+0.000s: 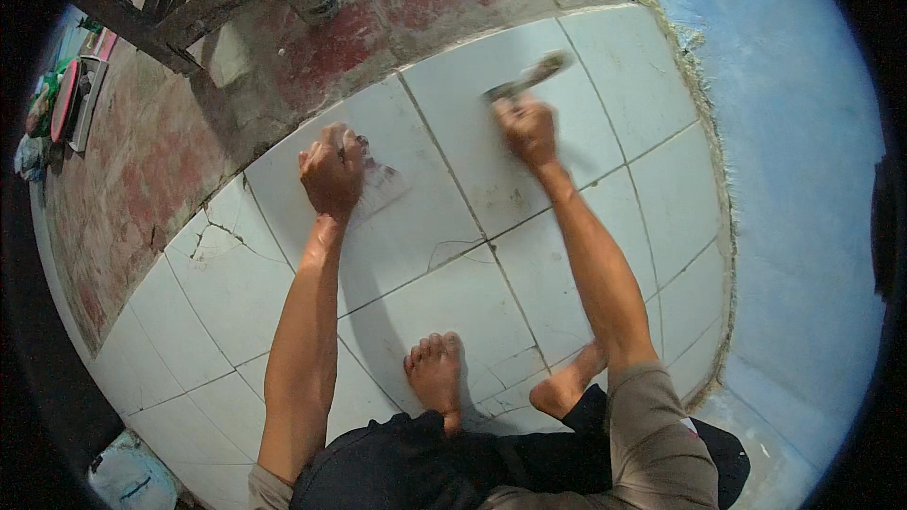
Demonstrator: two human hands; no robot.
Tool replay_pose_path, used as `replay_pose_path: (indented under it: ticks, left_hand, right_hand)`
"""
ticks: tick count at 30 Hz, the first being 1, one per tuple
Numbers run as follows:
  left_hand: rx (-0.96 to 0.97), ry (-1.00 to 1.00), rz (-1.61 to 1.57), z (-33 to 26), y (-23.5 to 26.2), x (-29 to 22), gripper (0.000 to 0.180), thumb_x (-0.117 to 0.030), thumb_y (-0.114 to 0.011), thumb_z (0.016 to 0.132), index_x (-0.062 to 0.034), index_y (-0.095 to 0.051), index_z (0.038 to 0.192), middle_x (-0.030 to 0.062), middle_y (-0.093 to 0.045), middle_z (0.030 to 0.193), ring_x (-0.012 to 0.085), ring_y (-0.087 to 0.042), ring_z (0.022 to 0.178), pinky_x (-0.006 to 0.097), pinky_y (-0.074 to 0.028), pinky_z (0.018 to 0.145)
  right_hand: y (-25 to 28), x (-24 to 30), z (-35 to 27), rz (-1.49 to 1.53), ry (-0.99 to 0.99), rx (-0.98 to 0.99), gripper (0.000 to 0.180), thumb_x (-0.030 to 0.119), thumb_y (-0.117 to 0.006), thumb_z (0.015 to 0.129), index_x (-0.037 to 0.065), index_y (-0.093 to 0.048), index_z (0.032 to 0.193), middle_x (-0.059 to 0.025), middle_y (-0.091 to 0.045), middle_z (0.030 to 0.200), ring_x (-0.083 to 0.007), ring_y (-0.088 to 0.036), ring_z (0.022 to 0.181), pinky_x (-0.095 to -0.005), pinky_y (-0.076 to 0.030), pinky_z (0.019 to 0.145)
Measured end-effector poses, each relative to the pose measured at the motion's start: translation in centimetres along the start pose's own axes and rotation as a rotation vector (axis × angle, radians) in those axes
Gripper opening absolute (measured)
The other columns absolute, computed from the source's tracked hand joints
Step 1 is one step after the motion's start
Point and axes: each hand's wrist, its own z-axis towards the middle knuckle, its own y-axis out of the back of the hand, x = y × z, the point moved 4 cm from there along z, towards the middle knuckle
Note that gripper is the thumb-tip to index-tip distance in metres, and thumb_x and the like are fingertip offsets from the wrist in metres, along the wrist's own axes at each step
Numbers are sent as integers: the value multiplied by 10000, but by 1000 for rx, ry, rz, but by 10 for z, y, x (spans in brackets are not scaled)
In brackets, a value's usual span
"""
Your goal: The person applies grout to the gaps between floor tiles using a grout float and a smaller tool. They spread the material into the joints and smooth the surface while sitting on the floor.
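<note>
My left hand is closed, knuckles up, low over a white floor tile. Beside its fingers shows a thin, pale flat piece with dark smears; its kind is unclear. Farther right, my right hand grips a short tool above the neighbouring tile. Motion blurs this tool, which has a dark narrow end on the left and a thicker brownish end pointing up and right. I cannot tell its exact kind.
White tiles with dark joints and some cracks lie around my bare feet. Beyond their edge is worn red-grey concrete. A wooden furniture frame stands at the far left. A blue wall rises on the right.
</note>
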Motion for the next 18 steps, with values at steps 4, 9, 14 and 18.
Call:
replay_pose_path:
  ticks: [4,9,14,18]
  left_hand:
    - [9,-6,19,1,0,-6,188,-252,-604,947,-110,-677,1046,96,-646,694,280,-652,700,416,-462,760]
    - [16,-1,31,1,0,-4,181,-244,-609,943,-104,-674,1038,98,-630,675,278,-639,682,417,-458,748]
    - [4,-17,25,0,4,-4,190,-244,-598,947,-97,-669,1044,100,-631,676,277,-637,680,428,-451,737]
    - [-1,-33,18,1,-3,-9,193,-252,-589,954,-103,-670,1046,94,-636,678,275,-642,686,430,-456,742]
  right_hand:
    - [65,-53,39,6,-257,-450,288,225,-712,883,4,-678,702,-158,-653,616,-258,-652,575,-440,-495,575]
    - [-4,-3,66,-98,-141,-73,276,227,-714,881,3,-698,719,-177,-686,694,-257,-683,639,-424,-526,615]
    - [-36,47,22,365,276,-82,396,327,-644,929,-39,-695,789,-217,-611,633,-423,-575,551,-453,-438,543]
    - [62,-64,21,192,-73,-242,418,307,-679,927,38,-606,615,-53,-538,533,-169,-478,490,-371,-404,501]
